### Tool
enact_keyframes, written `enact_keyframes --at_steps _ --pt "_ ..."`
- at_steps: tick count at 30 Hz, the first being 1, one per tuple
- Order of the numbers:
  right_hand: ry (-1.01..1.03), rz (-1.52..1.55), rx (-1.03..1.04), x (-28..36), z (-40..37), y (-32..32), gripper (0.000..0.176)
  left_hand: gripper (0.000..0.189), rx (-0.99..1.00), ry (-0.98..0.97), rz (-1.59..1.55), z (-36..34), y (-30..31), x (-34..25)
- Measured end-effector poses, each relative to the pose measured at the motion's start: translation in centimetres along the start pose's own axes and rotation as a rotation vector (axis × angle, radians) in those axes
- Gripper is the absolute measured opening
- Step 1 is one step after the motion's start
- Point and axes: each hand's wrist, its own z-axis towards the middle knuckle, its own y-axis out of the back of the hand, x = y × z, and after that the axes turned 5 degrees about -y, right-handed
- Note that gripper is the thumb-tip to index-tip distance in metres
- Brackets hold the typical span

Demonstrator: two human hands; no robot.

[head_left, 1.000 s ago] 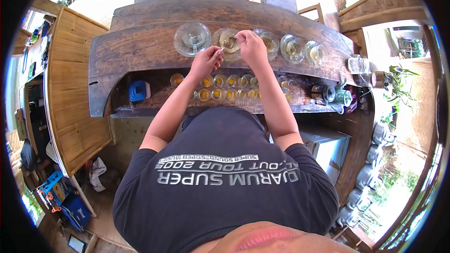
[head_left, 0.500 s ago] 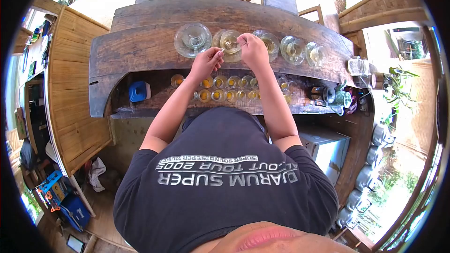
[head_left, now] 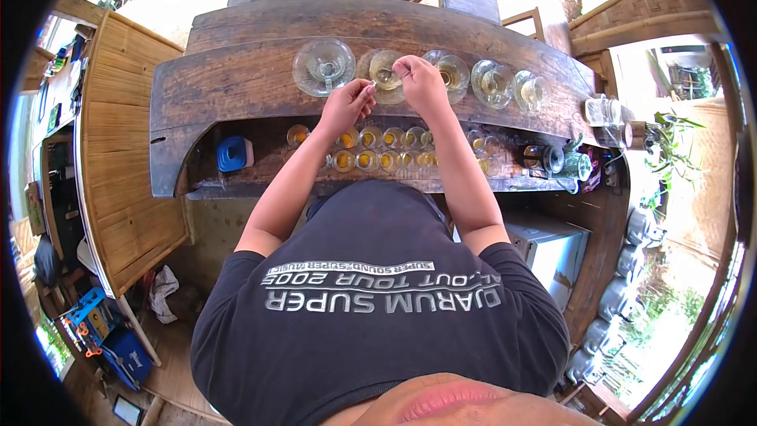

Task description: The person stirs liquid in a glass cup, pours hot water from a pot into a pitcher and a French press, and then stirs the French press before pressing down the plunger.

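Head view shows both hands over the desk (head_left: 229,83), its near edge passing under the forearms. The glass cup (head_left: 384,72) stands on the second saucer (head_left: 390,98) from the left, between the hands. The left hand (head_left: 345,106) is at its near left side, fingertips drawn together; whether this grip clamps the handle, I cannot tell. The right hand (head_left: 424,85) is over its right side, thumb and fingers bunched; whether that grip holds anything is too small to tell. A broad stretch of wood runs from the leftmost saucer (head_left: 301,71) to the desk's left edge. Right of the hands, more cups (head_left: 494,83) stand closely spaced. Below the desktop, small glasses (head_left: 366,159) fill two rows on a shelf (head_left: 276,167).
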Motion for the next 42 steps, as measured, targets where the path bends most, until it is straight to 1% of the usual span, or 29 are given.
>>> enact_keyframes --at_steps 3,5,6,8,9,11,12,14,15,17,21,23,24,26,30,32,33,36,38,39,41,42 --pt "-0.034 -0.076 -0.021 0.4 -0.1 0.4 0.024 0.03 0.0 -0.004 -0.02 0.2 0.0 0.2" --pt "0.028 -0.058 -0.113 -0.1 0.1 0.1 0.023 0.03 -0.003 -0.014 -0.017 0.1 -0.1 0.2" --pt "0.026 -0.058 -0.115 -0.1 0.0 0.0 0.023 0.03 0.0 -0.014 -0.017 0.1 -0.1 0.2" --pt "0.06 -0.002 -0.026 -0.1 0.0 -0.2 0.024 0.031 0.002 0.001 -0.038 0.2 0.0 0.4" --pt "0.061 -0.002 -0.025 0.1 -0.1 -0.1 0.024 0.031 0.0 0.001 -0.038 0.2 0.0 0.5" --pt "-0.016 -0.111 -0.029 0.6 -0.4 0.3 0.025 0.03 0.007 -0.006 -0.048 0.3 0.1 0.7" --pt "-0.015 -0.111 -0.028 0.3 -0.1 0.3 0.025 0.03 0.006 -0.006 -0.049 0.3 0.1 0.5" --pt "0.059 -0.085 -0.125 -0.4 0.3 0.0 0.025 0.03 0.006 -0.006 -0.047 0.2 0.0 0.4" --pt "0.058 -0.085 -0.126 -0.4 0.2 0.0 0.025 0.03 0.008 -0.006 -0.046 0.2 0.0 0.4" --pt "0.022 -0.02 -0.024 -0.3 0.1 -0.2 0.025 0.03 0.006 0.009 -0.031 0.2 0.1 0.6" --pt "-0.011 -0.079 -0.006 0.0 -0.1 0.3 0.025 0.03 0.012 0.005 -0.045 0.3 0.2 0.5" --pt "0.049 -0.085 -0.116 -0.5 0.1 0.1 0.025 0.03 0.016 0.005 -0.029 0.2 0.1 0.1" --pt "0.047 -0.086 -0.118 -0.5 0.0 0.1 0.025 0.03 0.019 0.005 -0.028 0.1 0.0 0.1" --pt "0.058 -0.006 -0.05 -0.2 0.0 -0.1 0.024 0.029 0.01 0.016 -0.021 0.2 0.1 0.2" --pt "0.004 -0.058 0.02 -0.1 -0.1 0.2 0.024 0.03 0.013 0.001 -0.039 0.4 0.2 0.5" --pt "0.064 -0.107 -0.124 -0.7 0.1 -0.2 0.024 0.03 0.011 -0.005 -0.042 0.3 0.1 0.4" --pt "0.061 -0.107 -0.126 -0.8 0.0 -0.3 0.024 0.03 0.015 -0.004 -0.042 0.2 0.1 0.4" --pt "0.08 -0.024 -0.071 -0.4 -0.1 -0.4 0.025 0.03 0.0 0.019 -0.043 0.3 0.1 0.6" --pt "-0.004 -0.08 -0.003 0.4 -0.4 0.2 0.024 0.029 0.009 0.009 -0.035 0.4 0.2 0.8" --pt "-0.002 -0.081 -0.001 0.1 -0.2 0.1 0.024 0.029 0.007 0.009 -0.037 0.4 0.2 0.7" --pt "0.05 -0.091 -0.133 -0.7 0.0 -0.3 0.024 0.03 0.008 -0.003 -0.042 0.3 0.2 0.7" --pt "0.048 -0.091 -0.134 -0.4 -0.1 -0.2 0.024 0.03 0.011 -0.002 -0.042 0.3 0.1 0.5"
